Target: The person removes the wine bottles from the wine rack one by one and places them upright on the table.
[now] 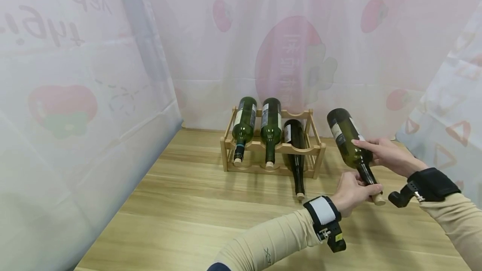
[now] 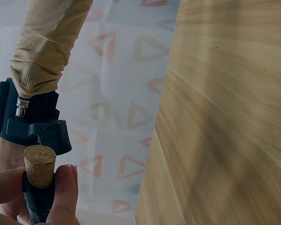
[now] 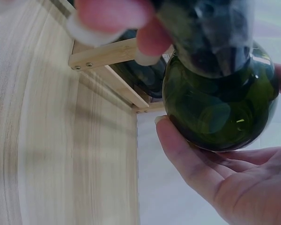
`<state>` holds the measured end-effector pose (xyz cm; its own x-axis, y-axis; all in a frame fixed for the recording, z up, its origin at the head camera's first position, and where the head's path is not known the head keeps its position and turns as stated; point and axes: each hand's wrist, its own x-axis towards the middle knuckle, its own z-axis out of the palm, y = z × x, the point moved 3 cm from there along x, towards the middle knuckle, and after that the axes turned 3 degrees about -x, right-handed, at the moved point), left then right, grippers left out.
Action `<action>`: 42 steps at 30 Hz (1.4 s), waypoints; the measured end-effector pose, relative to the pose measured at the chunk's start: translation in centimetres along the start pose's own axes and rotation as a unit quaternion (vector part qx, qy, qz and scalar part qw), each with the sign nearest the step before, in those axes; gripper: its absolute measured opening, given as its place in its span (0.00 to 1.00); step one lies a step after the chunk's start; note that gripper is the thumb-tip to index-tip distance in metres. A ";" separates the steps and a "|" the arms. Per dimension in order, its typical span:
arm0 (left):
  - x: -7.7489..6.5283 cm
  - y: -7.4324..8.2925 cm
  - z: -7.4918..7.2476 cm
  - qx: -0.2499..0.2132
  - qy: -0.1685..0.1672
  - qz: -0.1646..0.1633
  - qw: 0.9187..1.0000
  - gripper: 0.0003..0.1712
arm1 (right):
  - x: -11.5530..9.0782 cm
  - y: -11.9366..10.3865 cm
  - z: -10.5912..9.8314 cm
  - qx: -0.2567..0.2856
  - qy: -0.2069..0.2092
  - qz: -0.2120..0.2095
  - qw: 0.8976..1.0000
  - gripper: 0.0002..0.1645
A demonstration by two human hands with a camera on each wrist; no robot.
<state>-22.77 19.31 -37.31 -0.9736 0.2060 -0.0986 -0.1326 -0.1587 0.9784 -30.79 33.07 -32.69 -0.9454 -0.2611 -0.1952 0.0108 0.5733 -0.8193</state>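
Note:
A green wine bottle (image 1: pixel 348 141) is held tilted above the table, to the right of the wooden wine rack (image 1: pixel 320 149), with its neck toward me. My left hand (image 1: pixel 352 191) pinches the neck just behind the cork (image 2: pixel 40 164), thumb on one side and fingers on the other. My right hand (image 1: pixel 391 156) grips the bottle's body near the shoulder; in the right wrist view its fingers (image 3: pixel 187 159) curve around the green glass. Two green bottles, a left one (image 1: pixel 244 124) and a middle one (image 1: pixel 271 126), lie on the rack's top tier. A darker bottle (image 1: pixel 295 137) lies in the lower tier, neck jutting forward.
The rack stands on a wood-grain table (image 1: pixel 180 208) near the back curtain (image 1: pixel 233 53). Printed cloth also hangs at the left (image 1: pixel 75 137) and the right (image 1: pixel 440 112). The darker bottle's corked end (image 1: pixel 300 196) sticks out in front of the rack, left of my hands.

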 end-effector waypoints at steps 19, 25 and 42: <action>-0.3 -0.4 0.5 -0.001 -0.011 -0.005 1.000 0.07 | -0.5 0.7 -0.2 0.021 -0.012 -0.014 1.000 0.41; -0.3 -0.4 0.7 0.010 -0.012 -0.007 1.000 0.08 | -0.6 0.8 -0.3 0.013 -0.008 -0.014 1.000 0.41; -0.3 -0.8 1.3 0.023 0.007 -0.021 0.999 0.10 | -0.5 1.5 -0.6 0.020 -0.010 -0.012 1.000 0.38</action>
<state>-22.12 20.59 -37.81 -0.9696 0.1989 -0.1423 -0.1656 -0.1056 0.9805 -30.52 34.53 -33.51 -0.9386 -0.2903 -0.1863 0.0020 0.5354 -0.8446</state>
